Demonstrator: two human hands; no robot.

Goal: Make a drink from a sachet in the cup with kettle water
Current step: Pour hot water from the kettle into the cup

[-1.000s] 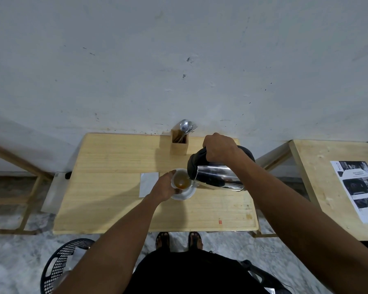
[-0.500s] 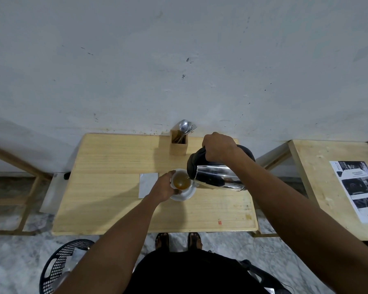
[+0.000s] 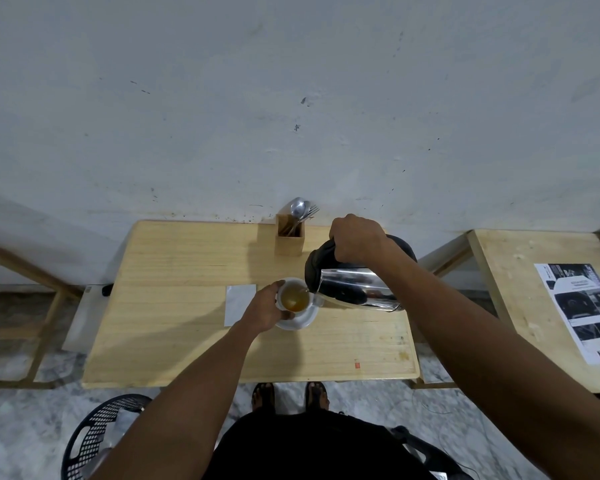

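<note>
Head view, looking down onto a pale wooden table point(image 3: 194, 327) set against a white wall. Cup point(image 3: 293, 296) near the table's middle, standing on a white saucer point(image 3: 300, 320), holding amber-brown liquid close to the rim. Left hand point(image 3: 264, 311) wrapped round the cup's left side, fingers curled against its wall, thumb toward the near rim. Right hand point(image 3: 355, 239) closed tight round the black handle of a steel kettle point(image 3: 352, 289), tipped steeply leftward, spout just over the cup's right edge, thin stream of water running into the drink. Flat silvery sachet point(image 3: 239, 304) lying on the wood just left of the cup, partly covered by the left hand; impossible to tell whether torn open. Wooden cutlery holder point(image 3: 289, 239) upright at the far edge by the wall, spoons and a fork sticking out of it. Second wooden table point(image 3: 520, 306) off to the right, carrying a printed sheet point(image 3: 582, 310). Black perforated chair point(image 3: 101, 434) at lower left, over grey marbled floor. Sandalled feet point(image 3: 288, 396) just below the table's near edge.
</note>
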